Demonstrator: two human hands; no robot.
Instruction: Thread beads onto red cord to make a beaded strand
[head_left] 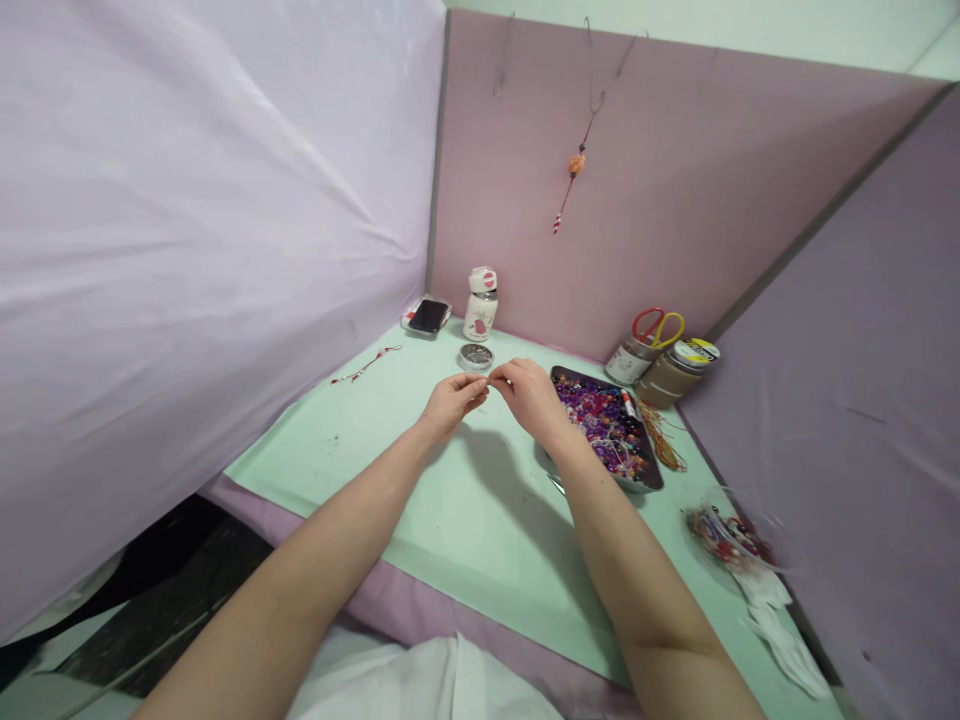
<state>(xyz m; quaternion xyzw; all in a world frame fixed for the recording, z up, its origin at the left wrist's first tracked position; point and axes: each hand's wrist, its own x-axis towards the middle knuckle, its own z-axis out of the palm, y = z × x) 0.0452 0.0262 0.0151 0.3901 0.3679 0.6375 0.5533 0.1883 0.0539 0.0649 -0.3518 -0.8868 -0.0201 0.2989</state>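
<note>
Over the middle of the pale green table [420, 430], my left hand [454, 397] and my right hand [526, 392] meet at their fingertips. Both are closed in a pinch; whatever lies between the fingers is too small to make out. Just behind them sits a small round tin [475, 356] with dark contents. Beside my right forearm is a dark tray [651, 470] full of purple, red and orange beads [600, 420], partly covered by the arm. A thin metal tool [556, 484] shows at the tray's near left edge.
A beaded string [366, 365], a phone [430, 316] and a white bottle [481, 308] stand or lie to the back left. At right are scissors [658, 328] in a jar, a lidded jar [679, 372], cords [661, 437] and a clear tub [739, 530]. A beaded cord [576, 164] hangs on the back wall.
</note>
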